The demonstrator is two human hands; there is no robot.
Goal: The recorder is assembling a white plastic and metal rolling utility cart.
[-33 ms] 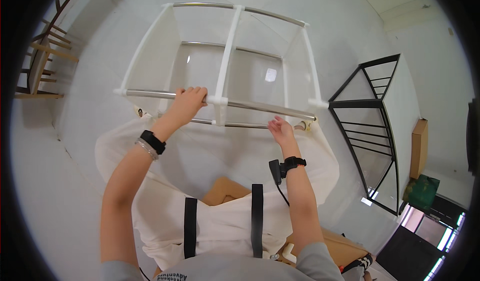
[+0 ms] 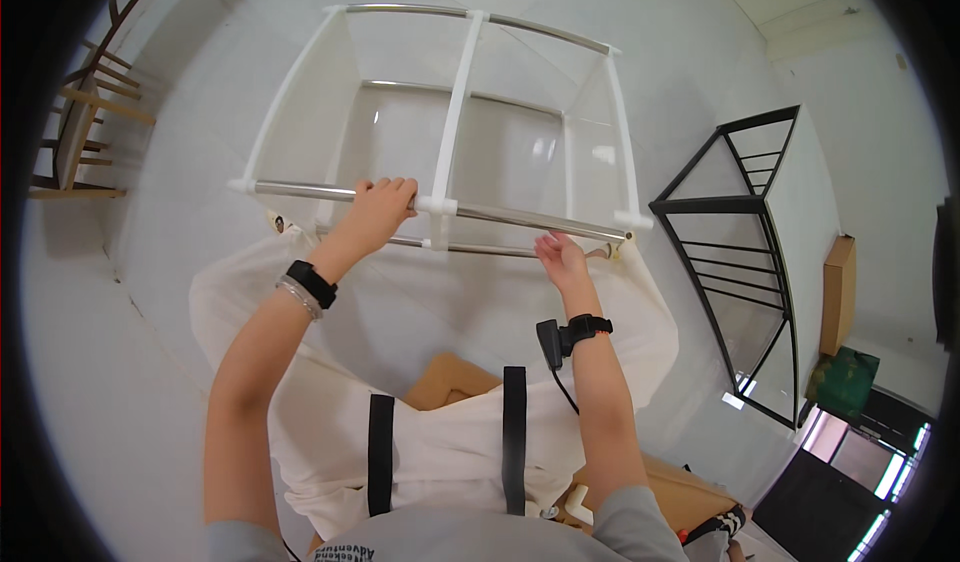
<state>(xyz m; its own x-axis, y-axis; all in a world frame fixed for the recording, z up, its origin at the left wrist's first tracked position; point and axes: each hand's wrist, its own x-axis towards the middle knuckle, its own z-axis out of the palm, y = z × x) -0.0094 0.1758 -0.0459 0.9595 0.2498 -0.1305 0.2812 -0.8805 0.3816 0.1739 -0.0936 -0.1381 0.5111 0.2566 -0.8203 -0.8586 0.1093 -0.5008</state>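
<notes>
In front of me stands a rack frame of shiny metal tubes, white plastic connectors and white side panels point(image 2: 605, 152). My left hand point(image 2: 382, 207) is wrapped over the near upper tube point(image 2: 300, 191), just left of the middle connector point(image 2: 436, 205). Close under the right near tube point(image 2: 540, 222) is my right hand point(image 2: 563, 260), its fingers stretched toward the tube's underside; whether they touch it I cannot tell. A white corner connector point(image 2: 632, 220) sits by that tube's right end. Lower tubes run between my hands and the floor, partly hidden.
A black metal frame point(image 2: 712, 205) with a white panel stands to the right. Beyond it are a cardboard box point(image 2: 838, 297) and a green bag-like item point(image 2: 845, 382). Wooden chairs point(image 2: 80, 142) are at the far left. A white plastic piece point(image 2: 578, 505) lies by my right elbow.
The right corner connector and panel edge have shifted slightly toward me and left. My left hand stays on the tube; my right fingers have moved only a little.
</notes>
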